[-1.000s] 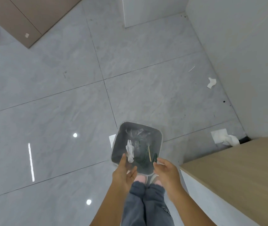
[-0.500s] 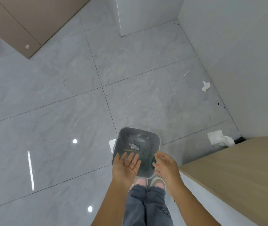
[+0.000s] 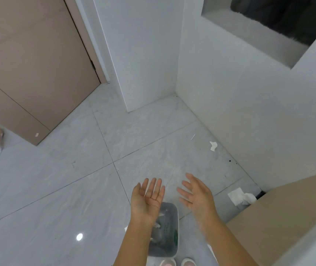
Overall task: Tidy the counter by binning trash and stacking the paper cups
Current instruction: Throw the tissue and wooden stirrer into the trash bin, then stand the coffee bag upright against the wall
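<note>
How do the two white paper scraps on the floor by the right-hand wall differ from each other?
The far scrap is small and lies in the open along the wall; the near scrap is clearly larger and sits against the corner of the wooden counter. The far scrap is one crumpled bit; the near scrap has a flat sheet part plus a bunched end. Both are white, on the floor, outside the bin.

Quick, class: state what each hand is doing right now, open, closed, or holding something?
Left hand: open, palm up, holding nothing, above the bin.
Right hand: open, fingers spread, holding nothing.
</note>
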